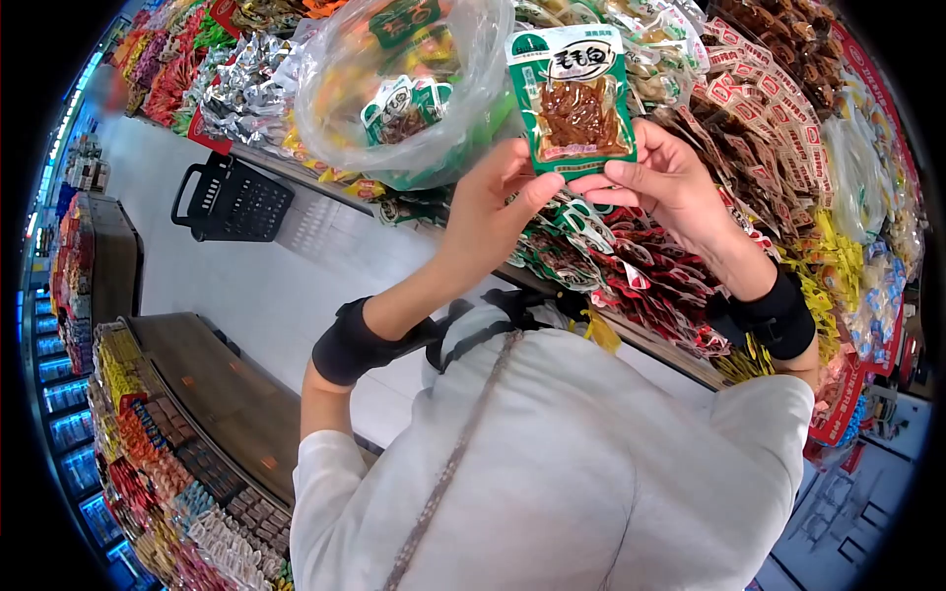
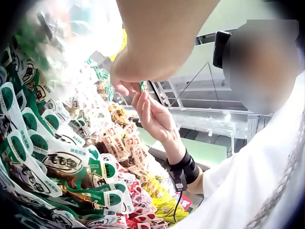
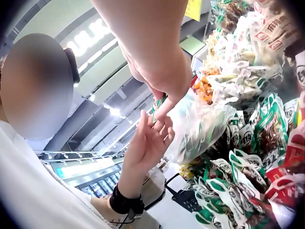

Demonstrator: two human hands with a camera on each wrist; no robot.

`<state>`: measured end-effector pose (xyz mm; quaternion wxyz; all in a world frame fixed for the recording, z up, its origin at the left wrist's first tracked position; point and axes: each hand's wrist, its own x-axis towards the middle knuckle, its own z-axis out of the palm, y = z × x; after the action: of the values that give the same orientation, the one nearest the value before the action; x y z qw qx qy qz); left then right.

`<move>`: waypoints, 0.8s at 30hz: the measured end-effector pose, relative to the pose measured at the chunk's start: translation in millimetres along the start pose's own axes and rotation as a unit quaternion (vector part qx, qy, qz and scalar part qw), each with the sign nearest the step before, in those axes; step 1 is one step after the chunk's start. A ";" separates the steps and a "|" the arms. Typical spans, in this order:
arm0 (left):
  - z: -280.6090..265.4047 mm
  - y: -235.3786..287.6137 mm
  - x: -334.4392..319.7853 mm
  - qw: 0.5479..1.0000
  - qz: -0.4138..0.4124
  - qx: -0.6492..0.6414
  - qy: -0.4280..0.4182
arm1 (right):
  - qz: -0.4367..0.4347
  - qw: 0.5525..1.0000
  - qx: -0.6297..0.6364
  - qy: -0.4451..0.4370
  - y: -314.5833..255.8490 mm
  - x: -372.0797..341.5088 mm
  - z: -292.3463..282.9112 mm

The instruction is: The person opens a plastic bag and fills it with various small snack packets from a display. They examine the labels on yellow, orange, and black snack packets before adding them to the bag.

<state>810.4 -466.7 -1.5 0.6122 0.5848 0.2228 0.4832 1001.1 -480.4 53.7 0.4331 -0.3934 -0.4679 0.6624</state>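
A green-and-white snack packet with a clear window on brown food stands upright over the heaped goods, its printed front facing the head camera. My left hand holds it at the lower left, thumb by the bottom edge and fingers partly hidden behind. At the lower right corner my right hand pinches the same packet between thumb and fingers. Just left of it, an open clear plastic bag contains a similar green packet and yellow-wrapped items. Matching packets lie heaped below the hands in the left wrist view.
Silver packets lie left of the bag, red packets and brown ones to the right. A black shopping basket stands on the pale floor. Behind, a curved sweets shelf borders the aisle.
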 end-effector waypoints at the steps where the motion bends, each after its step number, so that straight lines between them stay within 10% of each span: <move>1: 0.0 0.9 0.2 1.000 0.011 -0.009 0.017 | 0.003 1.000 0.004 -0.008 2.6 0.0 1.3; 8: -4.2 -1.4 -2.2 0.998 -0.006 -0.033 0.056 | 0.017 0.993 -0.115 -0.035 6.4 3.3 -4.0; 10: -16.9 -7.4 -6.5 0.989 -0.014 0.143 0.019 | -0.028 0.983 -0.178 -0.024 5.6 6.5 -11.9; 14: -23.2 -26.2 -15.2 0.906 0.174 0.384 -0.036 | -0.106 0.933 -0.345 -0.002 5.2 6.2 -25.4; 24: -23.5 -28.8 -35.8 0.900 0.154 0.402 -0.064 | -0.080 0.768 -0.633 -0.066 6.2 -20.2 -13.2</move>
<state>784.7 -481.1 -43.8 0.2561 0.8376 0.2655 0.4029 1018.4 -496.9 46.7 0.1056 -0.4946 -0.8383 0.2038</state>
